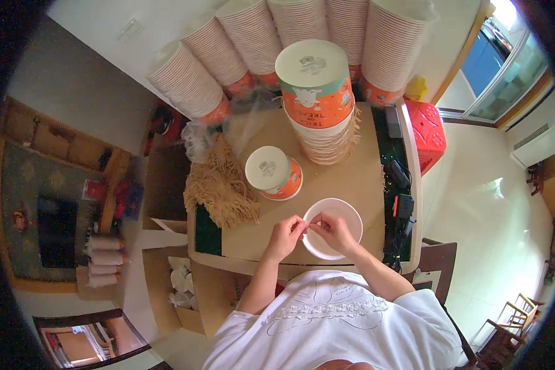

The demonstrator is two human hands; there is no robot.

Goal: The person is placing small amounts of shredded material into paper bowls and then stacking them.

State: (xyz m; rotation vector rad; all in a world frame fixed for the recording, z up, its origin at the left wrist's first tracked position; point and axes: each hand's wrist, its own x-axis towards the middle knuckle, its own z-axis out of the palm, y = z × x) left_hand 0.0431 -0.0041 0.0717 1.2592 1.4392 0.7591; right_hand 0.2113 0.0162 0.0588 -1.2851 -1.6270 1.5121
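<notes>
Open cup (349,217) is at the near side of the bench (219,261), right by the person. Left hand (285,237) and right hand (332,233) have fingertips pinched together over its left rim — grip's nearly closed, but can't tell if anything's in it. Anything tiny could slip into the cup, I reckon. A sleeve or wrist bump might tip it too. Far side, the tall upside-down stack (317,111) looks topple-prone if knocked.

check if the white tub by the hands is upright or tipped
Upright: the white tub shows its open mouth facing up.
</notes>
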